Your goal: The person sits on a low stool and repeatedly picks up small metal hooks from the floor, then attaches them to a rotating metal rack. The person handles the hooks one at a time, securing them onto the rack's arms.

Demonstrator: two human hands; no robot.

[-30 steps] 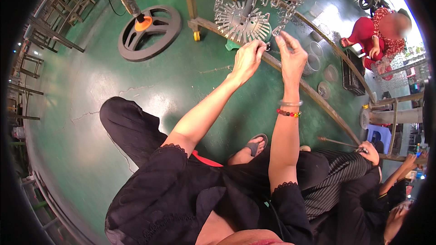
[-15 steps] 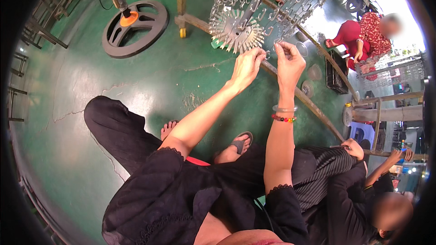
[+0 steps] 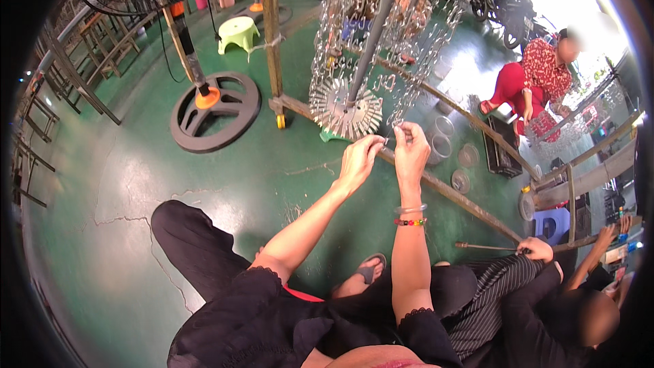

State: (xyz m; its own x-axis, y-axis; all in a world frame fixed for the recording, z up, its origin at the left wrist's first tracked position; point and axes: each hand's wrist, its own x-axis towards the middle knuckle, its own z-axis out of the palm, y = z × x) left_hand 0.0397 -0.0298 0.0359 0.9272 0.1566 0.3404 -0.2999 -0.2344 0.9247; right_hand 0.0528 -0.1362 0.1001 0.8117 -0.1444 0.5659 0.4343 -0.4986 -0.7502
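Note:
My left hand (image 3: 359, 165) is closed in a pinch on a small shiny metal piece (image 3: 386, 141), too small to make out its exact kind. Close beside it, my right hand (image 3: 412, 157) pinches with thumb and forefinger; what lies between those fingertips is hidden. A clear bangle and a beaded bracelet (image 3: 410, 222) circle the right wrist. Just beyond my fingertips is a round metal disc (image 3: 334, 114) with slots around its rim, fixed at the bottom of a grey rod (image 3: 379, 34). Strands of linked metal hooks (image 3: 428, 48) hang around the rod.
A rusty frame bar (image 3: 470, 206) crosses below my hands. Left stand a black fan base (image 3: 216, 142) and a green stool (image 3: 238, 33). Clear plastic tubs (image 3: 469, 155) and a black crate (image 3: 503, 148) lie right. One person sits close at right; another, in red, is farther off.
The view has tilted up, so the disc, hanging hooks and fan base sit lower in the picture. My hands stay close together in their pinches, near the disc.

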